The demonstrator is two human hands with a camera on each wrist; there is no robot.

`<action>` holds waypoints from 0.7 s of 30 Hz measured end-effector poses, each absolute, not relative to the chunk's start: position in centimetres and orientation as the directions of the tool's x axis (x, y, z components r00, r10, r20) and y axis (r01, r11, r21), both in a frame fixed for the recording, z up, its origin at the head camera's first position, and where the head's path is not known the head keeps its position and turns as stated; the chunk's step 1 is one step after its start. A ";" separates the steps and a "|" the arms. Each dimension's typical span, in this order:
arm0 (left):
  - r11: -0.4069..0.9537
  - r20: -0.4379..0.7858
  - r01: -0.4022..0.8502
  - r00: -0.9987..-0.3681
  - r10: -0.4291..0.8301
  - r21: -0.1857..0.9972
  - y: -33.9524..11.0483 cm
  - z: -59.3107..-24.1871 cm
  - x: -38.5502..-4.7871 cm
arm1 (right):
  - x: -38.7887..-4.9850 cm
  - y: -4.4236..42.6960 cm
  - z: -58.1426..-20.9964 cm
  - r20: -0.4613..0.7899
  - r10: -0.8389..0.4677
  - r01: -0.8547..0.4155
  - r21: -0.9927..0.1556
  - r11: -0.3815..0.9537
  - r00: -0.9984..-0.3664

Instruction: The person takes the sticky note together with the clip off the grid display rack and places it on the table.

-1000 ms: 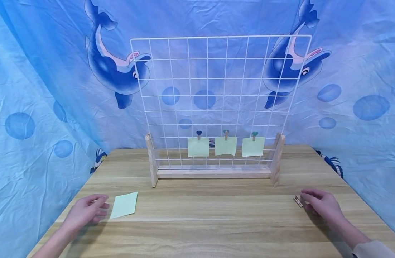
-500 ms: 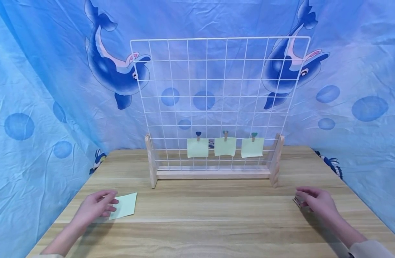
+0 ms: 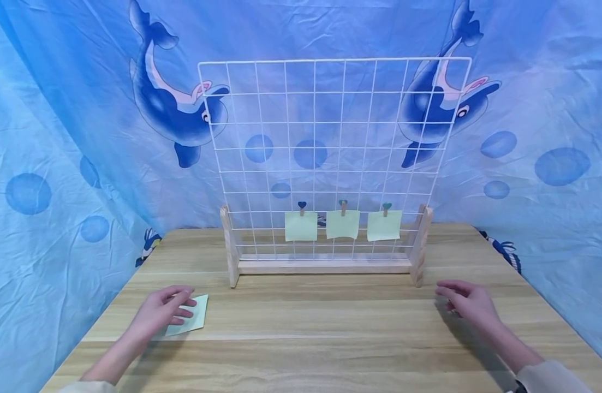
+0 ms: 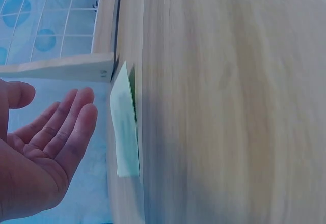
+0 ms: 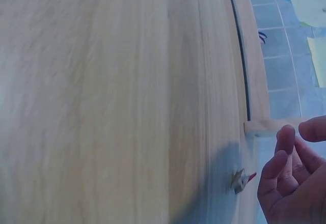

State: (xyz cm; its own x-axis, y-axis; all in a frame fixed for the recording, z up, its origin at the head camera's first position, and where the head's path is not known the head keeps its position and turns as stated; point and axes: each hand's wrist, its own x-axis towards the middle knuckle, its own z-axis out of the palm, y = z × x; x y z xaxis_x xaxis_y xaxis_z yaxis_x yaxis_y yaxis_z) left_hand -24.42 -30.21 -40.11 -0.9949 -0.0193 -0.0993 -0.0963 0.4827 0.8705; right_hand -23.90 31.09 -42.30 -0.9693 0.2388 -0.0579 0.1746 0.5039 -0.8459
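My left hand (image 3: pixel 164 312) hovers over a pale green paper note (image 3: pixel 198 315), partly covering it in the head view. In the left wrist view the note (image 4: pixel 124 127) lies on the table, apart from the relaxed fingers (image 4: pixel 76 127), and the thumb stands away from them. On the other side, my right hand (image 3: pixel 470 305) is above the table with loosely bent fingers, holding nothing. Beneath it, a small wooden clothespin (image 5: pixel 239 180) with a red tip lies on the wood, seen in the right wrist view; the hand hides it from the head camera.
A white wire grid (image 3: pixel 315 147) stands upright in a wooden base (image 3: pixel 325 266) at the back of the table (image 3: pixel 301 333). Three green notes (image 3: pixel 301 226) hang low on it from heart-topped clothespins (image 3: pixel 343 208). A blue dolphin-print curtain (image 3: pixel 65 136) surrounds the table.
My left hand has moved right, from beside the loose note to over it. The right hand has shifted left and slightly away from me, and the clothespin has gone out of the head view.
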 end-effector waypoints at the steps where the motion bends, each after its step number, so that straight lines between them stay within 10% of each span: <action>1: 0.476 -0.101 -0.097 -0.995 -0.018 0.874 -30.0 -40.1 -24.5 | -23.9 30.9 -42.3 -0.054 0.234 0.168 -0.849 0.500 -0.971; 21: 0.433 -0.029 -0.006 -0.999 0.045 0.902 -25.0 -40.1 -26.7 | -25.1 27.2 -41.5 -0.029 0.175 0.112 -0.867 0.486 -0.984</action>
